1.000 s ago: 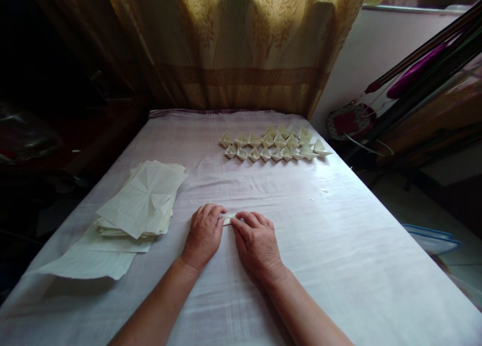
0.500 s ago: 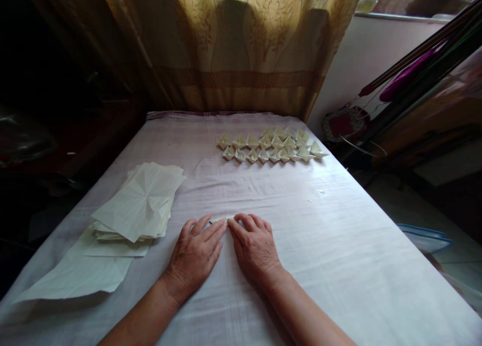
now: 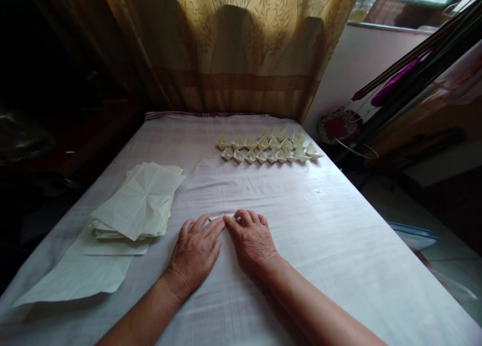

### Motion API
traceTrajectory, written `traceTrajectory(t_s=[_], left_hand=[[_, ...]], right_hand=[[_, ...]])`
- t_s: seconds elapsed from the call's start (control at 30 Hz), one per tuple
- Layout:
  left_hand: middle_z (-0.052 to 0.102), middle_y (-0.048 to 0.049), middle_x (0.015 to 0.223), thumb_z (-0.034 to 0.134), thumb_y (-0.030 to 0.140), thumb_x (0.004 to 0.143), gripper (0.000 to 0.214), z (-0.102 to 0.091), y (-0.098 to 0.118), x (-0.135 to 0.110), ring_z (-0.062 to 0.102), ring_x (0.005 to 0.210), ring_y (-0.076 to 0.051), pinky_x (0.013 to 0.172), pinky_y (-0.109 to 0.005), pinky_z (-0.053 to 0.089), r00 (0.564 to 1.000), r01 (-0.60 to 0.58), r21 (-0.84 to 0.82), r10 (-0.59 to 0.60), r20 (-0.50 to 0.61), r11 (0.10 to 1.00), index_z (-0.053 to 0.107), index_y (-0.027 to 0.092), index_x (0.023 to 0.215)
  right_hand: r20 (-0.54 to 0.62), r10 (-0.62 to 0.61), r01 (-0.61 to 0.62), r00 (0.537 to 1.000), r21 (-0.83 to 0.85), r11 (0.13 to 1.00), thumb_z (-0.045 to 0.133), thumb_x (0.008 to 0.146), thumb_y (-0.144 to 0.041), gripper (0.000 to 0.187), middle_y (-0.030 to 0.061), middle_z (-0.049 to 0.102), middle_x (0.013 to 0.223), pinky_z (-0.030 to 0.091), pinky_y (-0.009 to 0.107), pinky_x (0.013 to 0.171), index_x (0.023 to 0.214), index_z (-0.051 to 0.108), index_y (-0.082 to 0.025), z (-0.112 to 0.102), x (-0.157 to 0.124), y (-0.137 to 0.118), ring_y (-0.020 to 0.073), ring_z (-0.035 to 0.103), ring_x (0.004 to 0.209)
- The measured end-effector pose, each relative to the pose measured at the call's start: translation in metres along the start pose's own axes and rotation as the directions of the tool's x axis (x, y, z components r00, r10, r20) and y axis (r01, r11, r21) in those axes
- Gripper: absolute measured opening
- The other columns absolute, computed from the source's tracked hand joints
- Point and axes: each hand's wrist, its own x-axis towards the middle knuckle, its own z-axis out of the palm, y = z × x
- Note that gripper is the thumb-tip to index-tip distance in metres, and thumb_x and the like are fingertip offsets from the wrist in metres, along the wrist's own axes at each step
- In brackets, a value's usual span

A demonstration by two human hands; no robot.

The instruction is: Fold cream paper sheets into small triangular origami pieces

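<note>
Grip released on both sides: left hand (image 3: 194, 253) flat with fingers spread, right hand (image 3: 252, 240) slightly curled, fingertips of both pressing down on a small folded paper (image 3: 225, 217) at the near centre of the cloth-covered desk (image 3: 339, 245). Stack of creased sheets (image 3: 141, 200) to the left, well apart. Rows of folded paper pieces (image 3: 267, 147) at the far side, near the curtain (image 3: 233, 49).

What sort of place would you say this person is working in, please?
Likely a room in a home: a cloth-covered table by a patterned curtain, with a stack of paper sheets and rows of small folded pieces.
</note>
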Motion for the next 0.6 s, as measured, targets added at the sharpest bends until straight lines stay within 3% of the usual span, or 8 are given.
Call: traceTrajectory(t_s=[0.17,0.6], left_hand=[[0.065,-0.0034,0.132,0.053,0.018,0.092,0.040,0.001,0.000,-0.001,0.052,0.126,-0.030,0.102,-0.050,0.030,1.000,0.007,0.016,-0.007,0.016,1.000,0.056,0.022,0.132],[0.068,-0.0036,0.128,0.048,0.024,0.094,0.036,-0.004,-0.006,-0.009,0.054,0.125,-0.030,0.103,-0.050,0.032,1.000,0.010,0.106,-0.007,-0.027,0.994,0.062,0.022,0.127]], right_hand=[[-0.011,-0.028,0.028,1.000,0.020,0.999,0.053,0.092,-0.024,0.045,0.0074,0.057,0.134,0.032,0.042,0.093,0.136,0.054,-0.034,0.003,-0.011,0.003,0.0274,0.049,0.116],[0.045,-0.008,0.009,0.999,-0.009,1.000,0.044,0.096,-0.020,0.039,0.0086,0.057,0.139,0.030,0.039,0.096,0.133,0.057,-0.022,-0.005,-0.016,0.013,0.0241,0.049,0.122]])
